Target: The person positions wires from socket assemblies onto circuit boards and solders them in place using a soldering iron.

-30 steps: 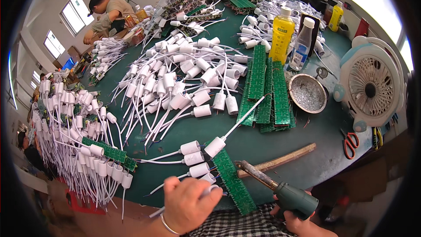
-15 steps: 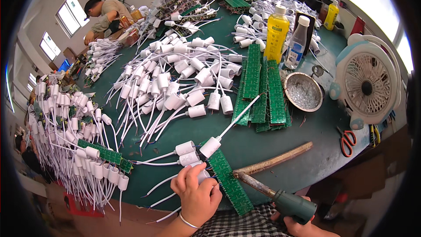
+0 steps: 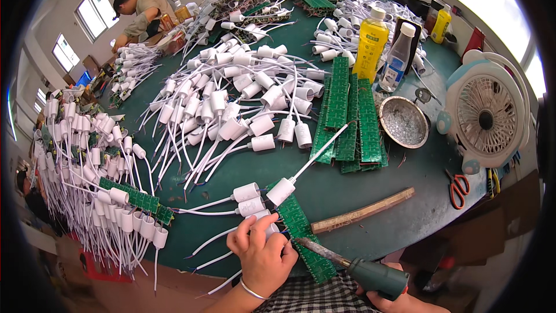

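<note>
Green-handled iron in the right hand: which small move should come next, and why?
Probably settle the iron gently at the left edge of the green board, clear of the left hand: the iron's tip is over that edge, near those fingertips; contact is unclear.

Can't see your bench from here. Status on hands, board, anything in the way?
Left hand at white sockets beside green circuit board. Right hand gripping soldering iron, tip over board, contact unclear. Wooden strip nearby, clear of iron.

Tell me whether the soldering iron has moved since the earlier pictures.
Yes: the soldering iron has moved left and slightly down, judged against the wooden stick.
</note>
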Demonstrator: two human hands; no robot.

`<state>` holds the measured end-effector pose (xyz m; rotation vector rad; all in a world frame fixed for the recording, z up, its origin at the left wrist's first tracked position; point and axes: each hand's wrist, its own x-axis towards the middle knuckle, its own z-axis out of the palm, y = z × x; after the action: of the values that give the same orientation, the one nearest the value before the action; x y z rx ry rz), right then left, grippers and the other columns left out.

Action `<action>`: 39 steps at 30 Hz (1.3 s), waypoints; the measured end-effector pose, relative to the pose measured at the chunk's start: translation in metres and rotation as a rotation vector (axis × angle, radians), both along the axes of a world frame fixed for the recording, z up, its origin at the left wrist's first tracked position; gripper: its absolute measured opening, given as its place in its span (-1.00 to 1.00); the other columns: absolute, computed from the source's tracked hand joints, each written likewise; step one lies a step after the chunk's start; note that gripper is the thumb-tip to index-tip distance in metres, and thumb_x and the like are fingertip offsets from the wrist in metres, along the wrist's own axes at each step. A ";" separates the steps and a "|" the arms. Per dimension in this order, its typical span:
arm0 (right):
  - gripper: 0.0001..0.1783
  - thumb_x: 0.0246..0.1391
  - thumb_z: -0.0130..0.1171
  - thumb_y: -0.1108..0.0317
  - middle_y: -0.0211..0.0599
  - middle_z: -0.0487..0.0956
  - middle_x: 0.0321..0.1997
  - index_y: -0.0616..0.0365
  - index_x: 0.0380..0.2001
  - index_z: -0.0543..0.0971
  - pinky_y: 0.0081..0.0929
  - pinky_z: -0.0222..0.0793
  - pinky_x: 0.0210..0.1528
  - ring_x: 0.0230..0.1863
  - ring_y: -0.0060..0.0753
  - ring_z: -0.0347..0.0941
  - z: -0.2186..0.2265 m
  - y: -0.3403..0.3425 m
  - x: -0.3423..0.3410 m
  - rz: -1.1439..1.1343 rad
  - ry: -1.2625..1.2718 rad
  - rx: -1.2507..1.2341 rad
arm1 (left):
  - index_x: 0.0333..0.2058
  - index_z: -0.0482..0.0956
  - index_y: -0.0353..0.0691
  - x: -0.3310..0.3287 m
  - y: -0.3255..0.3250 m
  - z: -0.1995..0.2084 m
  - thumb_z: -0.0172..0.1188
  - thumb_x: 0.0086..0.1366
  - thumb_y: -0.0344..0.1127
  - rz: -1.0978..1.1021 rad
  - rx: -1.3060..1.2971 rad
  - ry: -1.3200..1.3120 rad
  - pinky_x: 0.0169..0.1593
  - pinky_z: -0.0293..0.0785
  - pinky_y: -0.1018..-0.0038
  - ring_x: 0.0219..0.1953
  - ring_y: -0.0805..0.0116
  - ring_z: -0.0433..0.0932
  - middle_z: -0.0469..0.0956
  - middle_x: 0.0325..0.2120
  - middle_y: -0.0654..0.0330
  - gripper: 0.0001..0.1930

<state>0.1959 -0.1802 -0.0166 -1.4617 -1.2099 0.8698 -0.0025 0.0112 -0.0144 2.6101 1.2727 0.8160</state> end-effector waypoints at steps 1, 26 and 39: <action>-0.44 0.03 0.18 0.55 -0.17 0.56 -0.21 0.33 0.11 0.25 -0.42 0.47 -0.18 -0.31 -0.42 0.53 0.000 0.003 -0.001 0.002 -0.002 -0.009 | -0.58 0.42 -0.06 -0.001 0.002 -0.004 0.28 -0.18 -0.42 0.001 0.004 0.003 0.12 0.00 0.07 0.12 -0.02 0.22 0.43 0.01 0.19 -0.80; -0.54 0.10 0.18 0.44 -0.15 0.56 -0.24 0.35 0.04 0.34 -0.36 0.45 -0.16 -0.31 -0.32 0.55 -0.003 -0.001 0.000 -0.058 -0.006 0.007 | -0.56 0.39 -0.04 -0.001 0.001 -0.006 0.24 -0.17 -0.45 0.001 0.026 -0.016 0.09 0.02 0.08 0.10 0.00 0.24 0.45 -0.02 0.22 -0.79; -0.49 0.07 0.19 0.52 -0.16 0.56 -0.22 0.35 0.08 0.29 -0.42 0.47 -0.17 -0.29 -0.38 0.56 0.004 0.003 -0.001 -0.030 -0.030 -0.009 | -0.59 0.47 -0.07 0.001 0.001 0.001 0.27 -0.10 -0.35 0.007 -0.004 -0.003 0.07 0.00 0.06 0.10 0.04 0.23 0.45 -0.04 0.27 -0.88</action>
<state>0.1946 -0.1771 -0.0130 -1.5006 -1.2047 0.8367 -0.0016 0.0124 -0.0138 2.6015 1.2817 0.8177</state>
